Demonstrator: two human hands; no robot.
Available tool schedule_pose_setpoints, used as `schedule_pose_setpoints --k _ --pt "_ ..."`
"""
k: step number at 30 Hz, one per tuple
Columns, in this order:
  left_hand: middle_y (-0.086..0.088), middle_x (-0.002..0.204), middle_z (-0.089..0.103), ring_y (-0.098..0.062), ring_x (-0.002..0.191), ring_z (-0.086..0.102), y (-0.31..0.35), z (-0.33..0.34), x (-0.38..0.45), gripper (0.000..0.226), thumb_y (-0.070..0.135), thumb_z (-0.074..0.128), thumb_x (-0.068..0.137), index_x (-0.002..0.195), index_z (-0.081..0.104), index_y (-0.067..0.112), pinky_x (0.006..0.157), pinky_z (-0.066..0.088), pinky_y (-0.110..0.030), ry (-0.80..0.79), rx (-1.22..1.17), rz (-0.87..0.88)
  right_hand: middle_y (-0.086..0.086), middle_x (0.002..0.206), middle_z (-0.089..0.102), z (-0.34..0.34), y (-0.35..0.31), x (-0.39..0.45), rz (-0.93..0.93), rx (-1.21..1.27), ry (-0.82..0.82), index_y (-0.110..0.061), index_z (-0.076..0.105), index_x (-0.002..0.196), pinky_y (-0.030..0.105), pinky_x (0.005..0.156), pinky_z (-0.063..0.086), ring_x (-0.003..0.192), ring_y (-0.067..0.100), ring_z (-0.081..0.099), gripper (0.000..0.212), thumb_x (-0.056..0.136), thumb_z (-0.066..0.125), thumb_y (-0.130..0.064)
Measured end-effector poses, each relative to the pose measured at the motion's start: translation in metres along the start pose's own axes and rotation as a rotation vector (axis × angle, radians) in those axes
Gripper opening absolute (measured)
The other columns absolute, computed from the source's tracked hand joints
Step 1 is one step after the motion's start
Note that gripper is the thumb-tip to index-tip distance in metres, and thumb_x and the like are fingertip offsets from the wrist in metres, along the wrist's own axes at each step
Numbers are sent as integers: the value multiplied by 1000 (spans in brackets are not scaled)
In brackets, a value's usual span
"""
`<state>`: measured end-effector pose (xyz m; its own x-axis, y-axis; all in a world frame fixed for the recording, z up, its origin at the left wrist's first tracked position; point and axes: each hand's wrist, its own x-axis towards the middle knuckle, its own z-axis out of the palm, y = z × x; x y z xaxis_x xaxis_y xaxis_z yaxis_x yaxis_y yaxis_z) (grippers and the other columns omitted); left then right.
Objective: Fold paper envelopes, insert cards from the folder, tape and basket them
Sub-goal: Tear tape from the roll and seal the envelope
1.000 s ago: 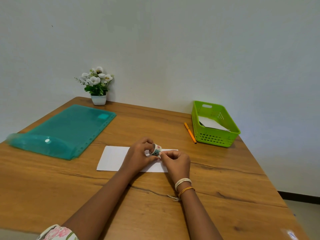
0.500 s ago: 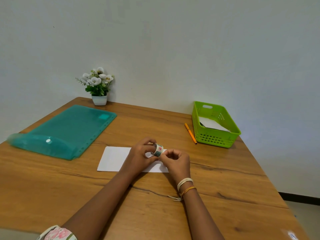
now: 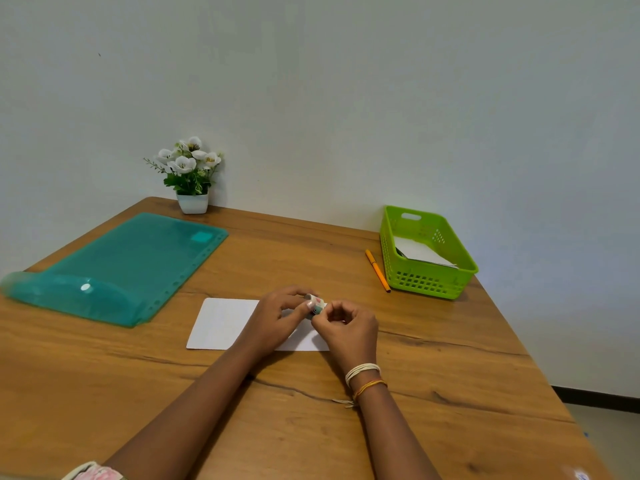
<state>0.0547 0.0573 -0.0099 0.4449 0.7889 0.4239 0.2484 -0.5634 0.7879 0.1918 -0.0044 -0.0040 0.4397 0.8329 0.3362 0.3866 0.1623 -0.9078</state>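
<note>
Holding tape roll (image 3: 315,304) over white envelope (image 3: 225,322) on desk (image 3: 450,393): left hand (image 3: 273,318) clamps it, right hand (image 3: 348,329) fingers pinch its near edge, likely tape end. Envelope's long axis runs left-right directly beneath; basket (image 3: 427,277) far right.

A teal folder (image 3: 117,268) is being shown far left, a lime green basket (image 3: 427,284) far right, an orange pen (image 3: 377,270) beside it, white paper (image 3: 221,322) near, on brown wood-grain table (image 3: 311,427)
</note>
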Motion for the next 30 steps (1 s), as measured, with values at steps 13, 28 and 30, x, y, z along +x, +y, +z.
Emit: schedule_pose_setpoints --k 13,28,30 --pt "12 133 57 -8 124 51 -7 1 3 25 19 69 87 110 72 27 100 48 -38 25 37 -82 -6 75 70 1 -4 1 63 141 39 -17 73 92 10 60 49 63 -3 62 19 76 76 -7" --pt "9 120 63 1 107 57 -7 2 3 22 14 68 87 109 73 16 86 45 -6 51 32 -89 -7 79 73 4 12 2 -75 -77 35 -16 77 82 15 67 50 74 1 66 9 84 69 -14" --pt "7 120 64 -2 108 58 -8 2 4 22 14 68 87 108 73 16 87 46 -9 49 31 -78 -7 79 73 3 12 3 -72 -76 36 -15 77 83 16 67 50 74 0 66 10 85 67 -13"
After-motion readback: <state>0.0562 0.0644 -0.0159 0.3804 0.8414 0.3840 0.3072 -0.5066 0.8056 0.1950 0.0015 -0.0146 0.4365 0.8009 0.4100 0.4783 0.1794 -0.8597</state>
